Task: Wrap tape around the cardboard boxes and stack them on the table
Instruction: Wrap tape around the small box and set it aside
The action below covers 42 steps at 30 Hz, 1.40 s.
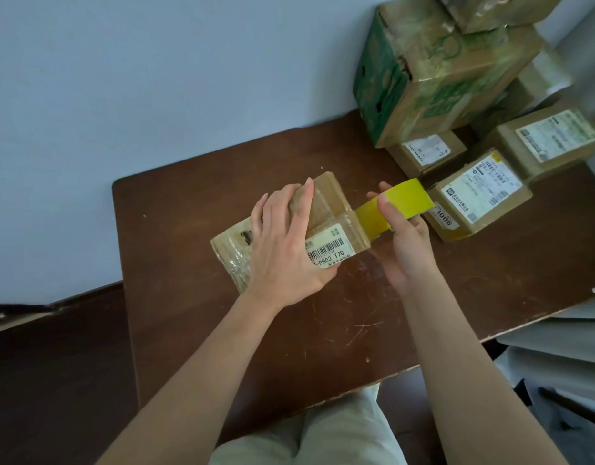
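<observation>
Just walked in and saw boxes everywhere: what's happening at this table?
A person is taping a small cardboard box. The left hand grips the box above the brown table; the right hand holds a yellow tape roll, its strip stuck to the box's end. Other boxes sit at the table's far right.

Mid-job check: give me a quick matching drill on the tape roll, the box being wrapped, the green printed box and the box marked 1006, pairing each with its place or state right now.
Things:
1. tape roll
2. box being wrapped
3. green printed box
4. box marked 1006

States:
A. stacked on other boxes at the back right
B. held down by the left hand
C. gripped in the right hand
D. sitting on the table, just behind the roll

Pairs: 1-C, 2-B, 3-A, 4-D
</observation>
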{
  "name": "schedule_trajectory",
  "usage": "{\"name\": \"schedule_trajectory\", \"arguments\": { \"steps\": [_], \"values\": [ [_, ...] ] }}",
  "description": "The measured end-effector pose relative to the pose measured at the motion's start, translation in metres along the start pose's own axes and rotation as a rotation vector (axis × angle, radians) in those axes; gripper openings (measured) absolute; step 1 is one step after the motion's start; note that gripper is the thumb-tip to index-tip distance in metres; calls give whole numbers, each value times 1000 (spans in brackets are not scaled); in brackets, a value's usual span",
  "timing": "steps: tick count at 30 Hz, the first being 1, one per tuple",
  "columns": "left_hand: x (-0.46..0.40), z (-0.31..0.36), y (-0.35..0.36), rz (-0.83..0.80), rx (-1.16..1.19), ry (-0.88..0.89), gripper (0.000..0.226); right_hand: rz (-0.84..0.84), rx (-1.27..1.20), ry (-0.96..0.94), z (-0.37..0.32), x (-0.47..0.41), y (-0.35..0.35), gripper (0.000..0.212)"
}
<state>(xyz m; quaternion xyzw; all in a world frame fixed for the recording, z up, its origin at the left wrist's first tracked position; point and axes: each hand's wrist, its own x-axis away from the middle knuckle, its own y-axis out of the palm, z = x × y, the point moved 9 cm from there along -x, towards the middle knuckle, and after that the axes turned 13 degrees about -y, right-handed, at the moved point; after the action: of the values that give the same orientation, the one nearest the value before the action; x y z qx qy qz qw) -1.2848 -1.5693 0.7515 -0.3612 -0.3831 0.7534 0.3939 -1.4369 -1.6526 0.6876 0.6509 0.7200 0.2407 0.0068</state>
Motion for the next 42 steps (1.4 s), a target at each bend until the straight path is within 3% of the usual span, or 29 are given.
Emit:
{"name": "schedule_trajectory", "arguments": {
  "steps": [4,13,22,26,28,33,35,37,40,42],
  "values": [
    [4,-6,-7,42,37,-30,105,-74,21,22,6,-4,11,35],
    [9,1,-18,57,105,-16,105,-50,18,64,12,-7,10,40],
    [10,2,-29,94,242,-70,104,-271,60,218,26,3,32,58],
    [17,-13,-29,118,397,-126,110,-323,82,191,22,2,42,48],
    [20,-25,-18,50,464,-191,122,-315,143,112,14,1,43,43],
    [32,-49,19,-313,737,-426,139,-257,333,-243,-9,4,45,49],
    [39,-52,27,-451,888,-481,122,-252,476,-370,-11,12,44,52],
    [43,-54,28,-461,940,-549,94,-234,530,-432,-11,19,43,51],
    [34,-56,15,-306,890,-714,72,-204,584,-475,-8,21,46,26],
    [17,-49,-5,-134,709,-714,60,-154,625,-482,-6,23,44,40]
  ]
}}
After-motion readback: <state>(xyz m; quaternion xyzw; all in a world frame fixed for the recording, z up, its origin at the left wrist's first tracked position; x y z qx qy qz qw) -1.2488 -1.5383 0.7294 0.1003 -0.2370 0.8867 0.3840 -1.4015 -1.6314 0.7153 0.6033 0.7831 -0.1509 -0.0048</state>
